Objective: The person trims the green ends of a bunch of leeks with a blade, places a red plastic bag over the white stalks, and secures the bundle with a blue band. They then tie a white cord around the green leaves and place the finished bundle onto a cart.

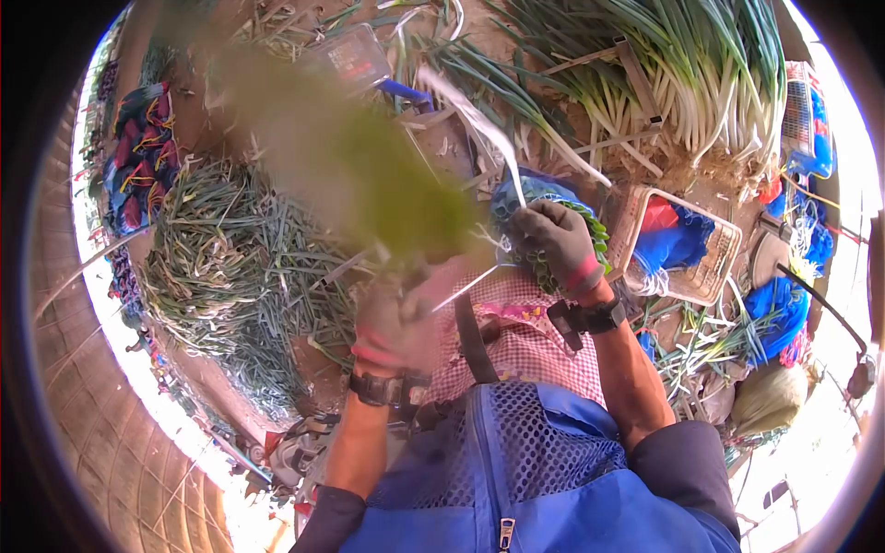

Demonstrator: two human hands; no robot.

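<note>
My right hand (558,241), in a grey glove with a red cuff, is closed on a white strip (498,138) that rises above the fingers. Directly beneath it is a bundle of cut green stalks (597,241) in blue netting (539,186). Lower and to the left, my left hand (387,323), also gloved, is smeared by motion, and its fingers cannot be made out. Close to it lies the end of a thin white string (466,288), which runs up toward the netting. A blurred green shape (406,189) covers the area above my left hand.
Long green onions (710,83) lie at the upper right. A plastic crate (710,288) holding blue and red material stands right of the bundle. A heap of loose leaves (221,240) spreads at the left, with filled net bags (143,157) beyond. A clear box (355,57) is at the top.
</note>
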